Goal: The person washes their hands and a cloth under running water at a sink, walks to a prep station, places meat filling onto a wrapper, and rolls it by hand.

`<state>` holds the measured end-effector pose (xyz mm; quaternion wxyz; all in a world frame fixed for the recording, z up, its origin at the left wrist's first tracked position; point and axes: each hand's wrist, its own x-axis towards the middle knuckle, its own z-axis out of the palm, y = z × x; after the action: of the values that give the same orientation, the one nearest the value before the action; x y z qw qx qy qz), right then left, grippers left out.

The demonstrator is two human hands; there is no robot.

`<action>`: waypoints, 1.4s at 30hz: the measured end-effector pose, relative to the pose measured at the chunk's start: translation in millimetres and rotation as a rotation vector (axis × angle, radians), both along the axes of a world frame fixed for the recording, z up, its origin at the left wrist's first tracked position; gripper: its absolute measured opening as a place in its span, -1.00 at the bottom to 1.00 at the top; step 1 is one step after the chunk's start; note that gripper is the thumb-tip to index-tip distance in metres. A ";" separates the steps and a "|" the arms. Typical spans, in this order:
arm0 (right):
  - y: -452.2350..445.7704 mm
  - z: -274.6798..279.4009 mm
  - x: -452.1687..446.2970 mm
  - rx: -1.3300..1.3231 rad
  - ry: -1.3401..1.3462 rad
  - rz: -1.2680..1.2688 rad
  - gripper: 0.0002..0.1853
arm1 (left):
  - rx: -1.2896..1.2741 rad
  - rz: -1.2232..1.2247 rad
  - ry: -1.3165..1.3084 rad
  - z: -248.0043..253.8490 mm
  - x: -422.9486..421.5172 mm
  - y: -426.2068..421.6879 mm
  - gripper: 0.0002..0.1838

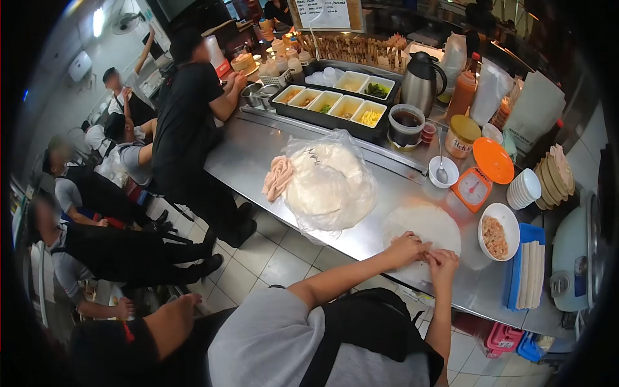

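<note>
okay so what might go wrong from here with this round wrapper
The round wrapper might tear where the left hand and right hand work at it. The plastic bag reaches the front edge of the counter, so the left forearm could snag it. The right hand might bump the nearby bowl of filling.

Part of a pale round sheet is being hidden by the left hand and right hand; a posted notice is being cropped by the top edge, figures on an orange scale are being rendered illegibly, and co-workers' faces are being blurred.
</note>
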<state>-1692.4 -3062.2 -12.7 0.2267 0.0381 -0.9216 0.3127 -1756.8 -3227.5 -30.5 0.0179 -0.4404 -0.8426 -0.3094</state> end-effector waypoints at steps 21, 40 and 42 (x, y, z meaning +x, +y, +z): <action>30.0 -20.0 11.3 -0.230 0.001 -0.044 -0.88 | 0.057 -0.051 0.018 -2.5 7.0 34.5 -0.50; 44.7 -17.7 19.6 -0.248 -0.187 0.119 -0.66 | 0.063 -0.053 -0.014 -7.4 7.2 47.1 -0.50; 42.5 -11.6 21.3 -0.300 -0.153 0.121 -0.69 | 0.129 -0.052 -0.011 -2.8 8.5 43.2 -0.51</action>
<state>-1671.1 -3019.7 -24.3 0.1398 0.0352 -0.8752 0.4618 -1748.3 -3184.3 -33.3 0.0337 -0.4583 -0.8094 -0.3657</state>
